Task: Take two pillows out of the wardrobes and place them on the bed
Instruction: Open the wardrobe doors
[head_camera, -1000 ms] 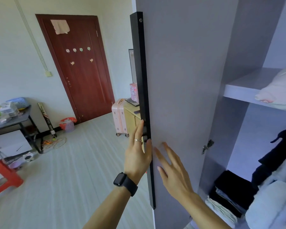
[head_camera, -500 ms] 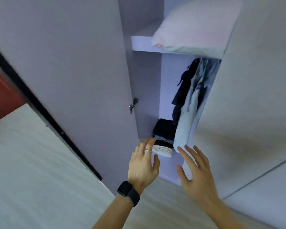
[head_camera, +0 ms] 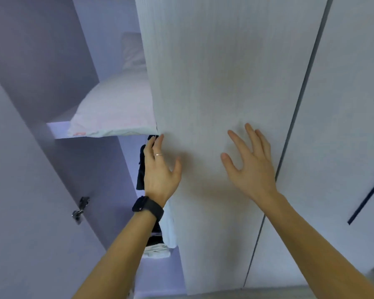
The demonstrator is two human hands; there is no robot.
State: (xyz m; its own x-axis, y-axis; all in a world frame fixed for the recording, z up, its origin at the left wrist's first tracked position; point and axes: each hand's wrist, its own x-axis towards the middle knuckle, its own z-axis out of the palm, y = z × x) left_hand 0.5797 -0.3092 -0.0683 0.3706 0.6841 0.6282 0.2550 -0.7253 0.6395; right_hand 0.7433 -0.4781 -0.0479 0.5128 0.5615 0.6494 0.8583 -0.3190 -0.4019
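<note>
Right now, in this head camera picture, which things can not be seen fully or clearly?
- White pillow on the wardrobe shelf: its right part is hidden behind the pale wood-grain wardrobe door.
- Second grey pillow further back: dim, mostly covered by that door.
- Dark hanging clothes: hidden by the left hand and the door.
- Folded clothes below: hidden by the left forearm.
- Bed: not in view.
- Right hand: contact with the door is unclear.

Pillow [head_camera: 112,111] on shelf [head_camera: 58,129], left of door [head_camera: 214,83]

Pillow [head_camera: 112,113]: white, faint pink print, lying flat on the wardrobe [head_camera: 41,61] shelf [head_camera: 57,130], right part hidden behind the door [head_camera: 214,83].
</note>
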